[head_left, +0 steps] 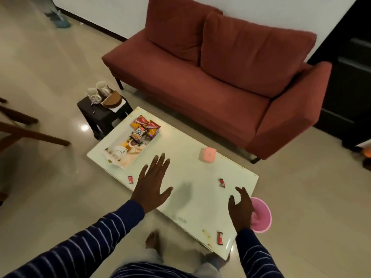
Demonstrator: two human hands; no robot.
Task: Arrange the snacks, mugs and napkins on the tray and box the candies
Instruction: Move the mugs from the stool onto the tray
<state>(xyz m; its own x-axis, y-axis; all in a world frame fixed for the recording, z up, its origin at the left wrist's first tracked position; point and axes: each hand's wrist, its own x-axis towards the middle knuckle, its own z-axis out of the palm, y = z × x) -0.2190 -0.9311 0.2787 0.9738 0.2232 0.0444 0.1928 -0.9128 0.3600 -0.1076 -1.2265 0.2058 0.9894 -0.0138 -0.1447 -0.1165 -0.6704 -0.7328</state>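
A printed tray (pixel 120 157) lies at the far left of the white coffee table (pixel 190 197), with several snack packets (pixel 145 127) piled at its far end. Two mugs (pixel 98 91) and brown napkins (pixel 112 100) sit on a dark stool (pixel 96 111) beyond the table. A pink box (pixel 207 154) rests near the table's far edge. Red candies lie loose: one (pixel 130 179) near the left edge, one (pixel 221 182) mid-right, one (pixel 220 237) at the near corner. My left hand (pixel 153 183) hovers open above the table, fingers spread. My right hand (pixel 242 207) is open beside a pink bowl (pixel 263 215).
A red sofa (pixel 220 77) stands behind the table. Wooden chair legs (pixel 30 133) reach in from the left. My bare foot (pixel 152 240) is on the tiled floor below the table's near edge. A dark cabinet (pixel 351 77) is at the far right.
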